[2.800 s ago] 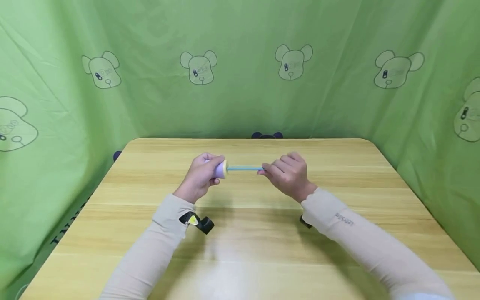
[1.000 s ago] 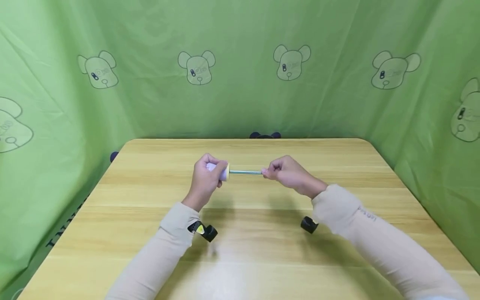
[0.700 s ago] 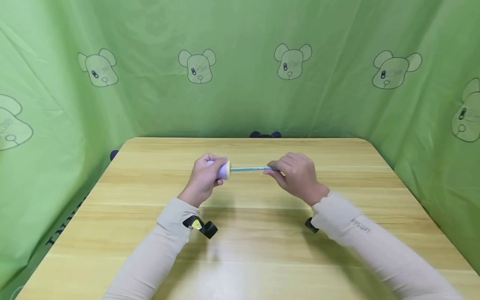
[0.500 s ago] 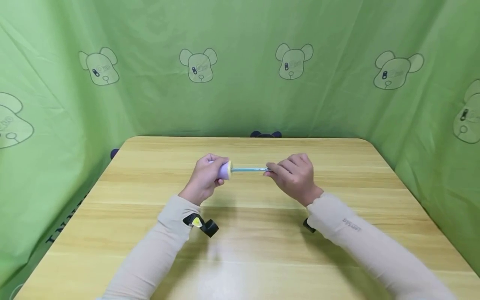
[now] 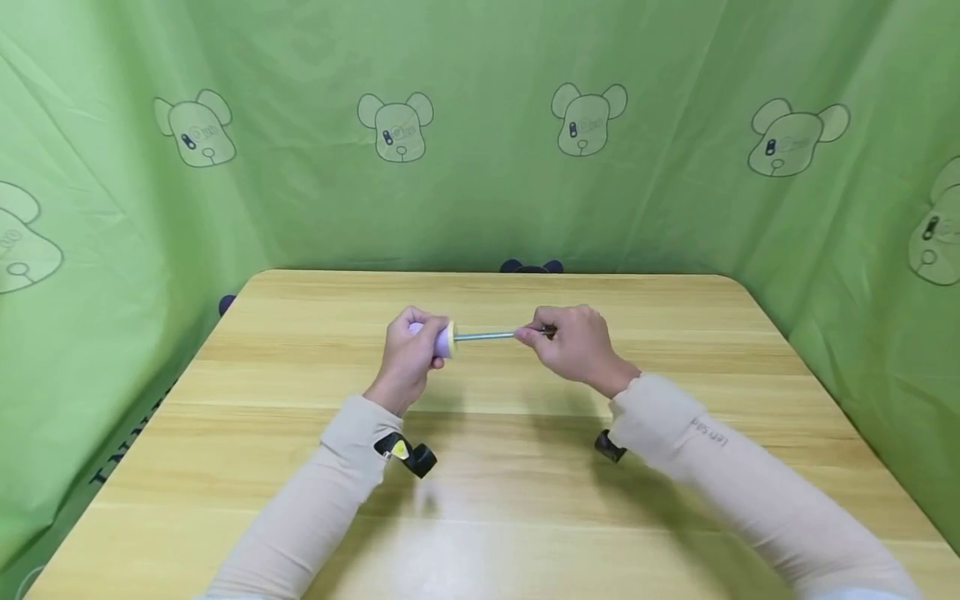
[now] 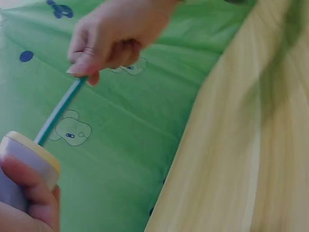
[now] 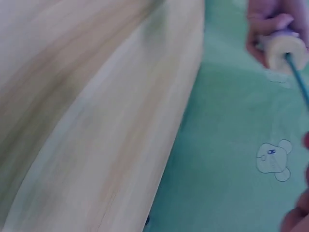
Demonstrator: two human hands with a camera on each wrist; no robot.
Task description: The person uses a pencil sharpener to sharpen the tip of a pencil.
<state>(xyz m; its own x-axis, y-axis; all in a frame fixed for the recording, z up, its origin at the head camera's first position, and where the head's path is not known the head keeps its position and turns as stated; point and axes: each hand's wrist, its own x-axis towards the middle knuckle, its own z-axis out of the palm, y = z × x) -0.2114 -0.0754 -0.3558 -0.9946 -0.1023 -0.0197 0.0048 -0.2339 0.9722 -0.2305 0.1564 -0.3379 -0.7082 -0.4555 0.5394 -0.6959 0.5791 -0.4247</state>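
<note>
My left hand grips a lilac pencil sharpener with a pale yellow end, held above the table. A slim teal pencil runs level from the hole in that end toward my right hand. Thumb and fingertips of the right hand pinch the pencil near its outer end, the other fingers curled in. In the left wrist view the sharpener's yellow rim and the pencil show clearly. The right wrist view catches the pencil entering the round pale face; its tip is hidden inside.
A light wood-grain table lies beneath both hands. Green curtain with printed bear heads surrounds its back and sides. Black wrist cameras hang below the left wrist and right wrist.
My right hand has rolled back and forth around the pencil, changing its finger position, and now sits slightly further left. The left hand keeps its hold on the sharpener, nearly still.
</note>
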